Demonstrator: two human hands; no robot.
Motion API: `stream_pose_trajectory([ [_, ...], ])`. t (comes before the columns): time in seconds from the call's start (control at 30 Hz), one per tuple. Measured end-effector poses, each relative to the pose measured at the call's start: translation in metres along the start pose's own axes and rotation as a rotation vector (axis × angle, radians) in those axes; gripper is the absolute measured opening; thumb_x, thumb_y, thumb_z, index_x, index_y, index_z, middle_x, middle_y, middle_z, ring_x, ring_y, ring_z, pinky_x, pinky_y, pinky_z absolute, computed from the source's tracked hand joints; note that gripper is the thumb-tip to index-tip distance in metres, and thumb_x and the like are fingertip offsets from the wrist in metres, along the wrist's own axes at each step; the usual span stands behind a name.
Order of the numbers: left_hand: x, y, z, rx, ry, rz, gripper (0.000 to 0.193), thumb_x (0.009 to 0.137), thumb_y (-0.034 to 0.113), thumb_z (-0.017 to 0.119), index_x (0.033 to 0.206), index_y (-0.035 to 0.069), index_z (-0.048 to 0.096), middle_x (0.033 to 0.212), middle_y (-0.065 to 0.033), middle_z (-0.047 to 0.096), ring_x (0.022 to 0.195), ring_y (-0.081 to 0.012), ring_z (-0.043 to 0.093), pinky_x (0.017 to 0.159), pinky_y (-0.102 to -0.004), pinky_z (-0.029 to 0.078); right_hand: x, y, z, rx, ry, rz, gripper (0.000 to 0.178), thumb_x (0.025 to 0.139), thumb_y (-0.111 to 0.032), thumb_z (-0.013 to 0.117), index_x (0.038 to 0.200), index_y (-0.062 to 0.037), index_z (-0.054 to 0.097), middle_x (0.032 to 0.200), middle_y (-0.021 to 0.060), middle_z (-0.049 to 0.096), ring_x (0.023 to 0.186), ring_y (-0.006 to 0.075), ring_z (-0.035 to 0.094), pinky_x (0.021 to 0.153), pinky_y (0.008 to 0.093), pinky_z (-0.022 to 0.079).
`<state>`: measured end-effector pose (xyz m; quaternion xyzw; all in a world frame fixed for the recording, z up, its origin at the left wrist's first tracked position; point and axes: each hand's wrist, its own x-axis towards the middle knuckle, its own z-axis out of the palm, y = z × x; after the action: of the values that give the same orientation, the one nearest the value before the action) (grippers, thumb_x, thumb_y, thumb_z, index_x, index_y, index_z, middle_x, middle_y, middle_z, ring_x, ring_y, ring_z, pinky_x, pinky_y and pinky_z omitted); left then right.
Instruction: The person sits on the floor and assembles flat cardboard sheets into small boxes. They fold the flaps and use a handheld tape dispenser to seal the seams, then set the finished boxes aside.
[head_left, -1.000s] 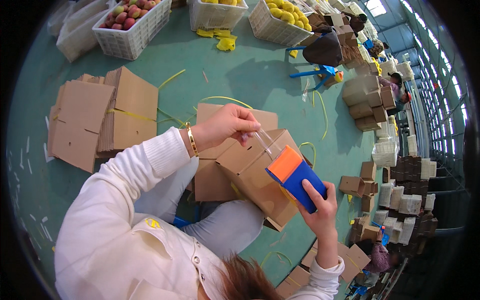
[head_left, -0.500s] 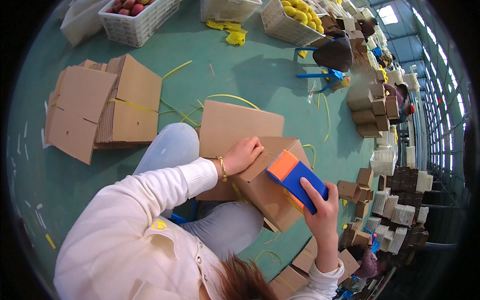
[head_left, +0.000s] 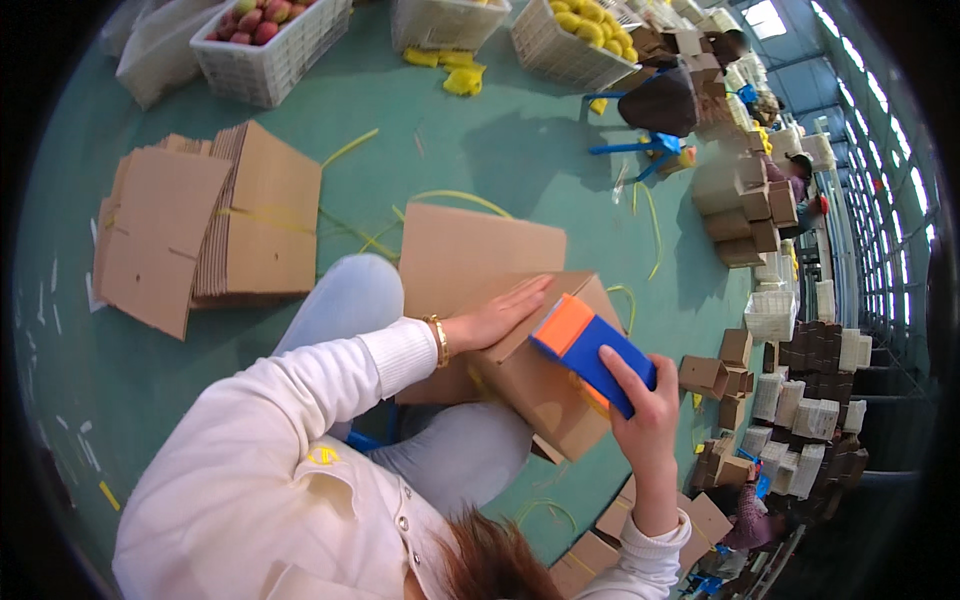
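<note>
A brown cardboard box (head_left: 555, 400) stands tilted by my knees, one large panel (head_left: 480, 240) spreading out behind it. My left hand (head_left: 498, 318) lies flat along the top of the box, fingers stretched out and nothing in them. On the box's right side, my right hand (head_left: 648, 412) grips a blue and orange tape dispenser (head_left: 605, 362), its orange end over the upper edge. The palm-side fingers are hidden behind the dispenser. Whether tape touches the cardboard there is hard to make out.
Flattened cartons (head_left: 265, 215) stand strapped at the left. Crates of red fruit (head_left: 270, 70) and yellow fruit (head_left: 565, 55) line the far side, near a blue stool (head_left: 655, 145). Yellow straps (head_left: 650, 235) litter the green floor. A co-worker (head_left: 745, 515) sits at lower right among cartons.
My left hand has opened from curled fingers to lying flat, reaching slightly farther right along the box top. The dispenser in my right hand has barely moved. The whole view has shifted slightly.
</note>
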<state>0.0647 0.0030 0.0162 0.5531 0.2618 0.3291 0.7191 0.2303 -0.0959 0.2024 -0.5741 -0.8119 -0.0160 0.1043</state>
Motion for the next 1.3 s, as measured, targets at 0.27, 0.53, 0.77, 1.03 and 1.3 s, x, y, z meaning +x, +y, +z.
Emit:
stream_pose_trajectory([
  [0.27,0.067,0.043,-0.03,-0.083,-0.077,0.197,0.061,0.102,0.044,0.026,0.144,0.0,0.032,0.152,-0.0159,0.028,0.143,-0.0243,0.021,0.118,-0.0347,0.014,0.005,0.004,0.006,0.021,0.059,-0.04,0.063,0.062,0.002,0.072,0.118,-0.0258,0.067,0.097,0.0142,0.051,0.087,0.0304,0.053,0.076,0.0383,0.049],
  [0.53,0.081,0.066,-0.016,0.235,-0.437,0.026,0.031,0.097,0.028,0.055,0.117,0.005,0.062,0.107,-0.0023,0.062,0.1,-0.0094,0.054,0.089,-0.0263,0.044,0.003,0.014,-0.011,0.02,-0.076,-0.079,0.069,0.065,0.002,0.069,0.124,-0.0326,0.062,0.096,0.0128,0.049,0.087,0.0313,0.053,0.074,0.0376,0.051],
  [0.77,0.064,0.074,-0.03,0.256,-0.446,0.015,0.026,0.098,0.024,0.052,0.112,0.005,0.063,0.107,-0.0012,0.06,0.104,-0.0073,0.051,0.092,-0.0261,0.042,-0.05,0.045,-0.05,-0.022,-0.168,-0.011,0.077,0.056,0.01,0.07,0.121,-0.0328,0.064,0.098,0.0119,0.048,0.086,0.0289,0.053,0.072,0.0359,0.052],
  [1.03,0.058,0.082,-0.021,0.346,-0.41,0.049,0.025,0.098,0.024,0.051,0.111,0.007,0.063,0.104,0.0003,0.06,0.098,-0.0073,0.052,0.089,-0.0254,0.041,-0.114,0.08,-0.038,-0.008,-0.085,0.069,0.075,0.052,0.011,0.072,0.114,-0.0319,0.069,0.096,0.0106,0.048,0.087,0.028,0.052,0.07,0.0356,0.052],
  [1.3,0.057,0.08,-0.028,0.336,-0.361,-0.046,0.02,0.097,0.018,0.052,0.111,0.007,0.062,0.105,0.0025,0.06,0.099,-0.0051,0.053,0.09,-0.0235,0.043,-0.154,0.098,-0.021,0.053,-0.017,0.165,0.075,0.051,0.012,0.071,0.113,-0.0296,0.069,0.098,0.0115,0.047,0.085,0.029,0.052,0.069,0.0367,0.052],
])
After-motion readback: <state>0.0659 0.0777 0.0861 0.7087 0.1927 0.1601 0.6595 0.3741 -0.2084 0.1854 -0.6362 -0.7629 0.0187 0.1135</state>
